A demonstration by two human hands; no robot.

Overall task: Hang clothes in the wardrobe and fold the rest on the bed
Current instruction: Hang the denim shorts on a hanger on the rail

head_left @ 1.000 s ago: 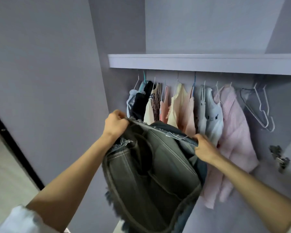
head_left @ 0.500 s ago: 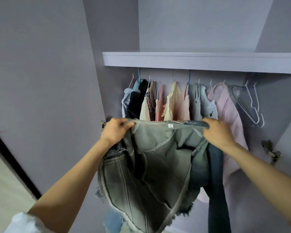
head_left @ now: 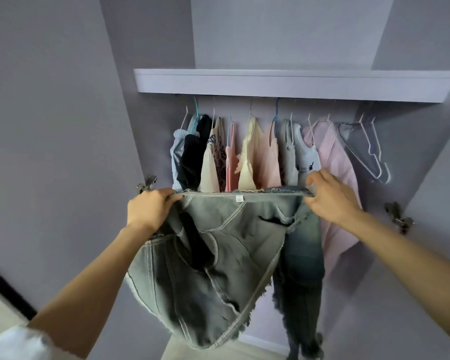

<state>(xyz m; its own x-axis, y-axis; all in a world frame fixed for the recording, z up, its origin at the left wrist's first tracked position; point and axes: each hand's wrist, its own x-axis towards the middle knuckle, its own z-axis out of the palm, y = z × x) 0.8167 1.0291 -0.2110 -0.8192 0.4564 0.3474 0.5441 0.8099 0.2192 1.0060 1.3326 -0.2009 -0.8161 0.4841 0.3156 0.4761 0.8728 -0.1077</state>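
Observation:
A grey-blue denim garment (head_left: 226, 268) with frayed hems hangs inside out in front of the open wardrobe. My left hand (head_left: 148, 207) grips the left end of its top edge. My right hand (head_left: 330, 197) pinches the right end, so the edge is stretched flat between them. A small white label (head_left: 239, 198) shows at the middle of that edge. Behind it, several clothes (head_left: 255, 154) hang on hangers under the shelf, from a dark top at the left to a pink shirt (head_left: 333, 162) at the right.
A pale shelf (head_left: 283, 84) spans the wardrobe above the hanging row. Empty white wire hangers (head_left: 372, 154) hang at the right end. Door hinges (head_left: 147, 183) sit on the left side and a hinge (head_left: 398, 216) on the right. Light floor shows below.
Both hands have spread further apart and pulled the denim's top edge taut and level. The garment has opened out from a bunched bundle, and the view has moved closer to the wardrobe.

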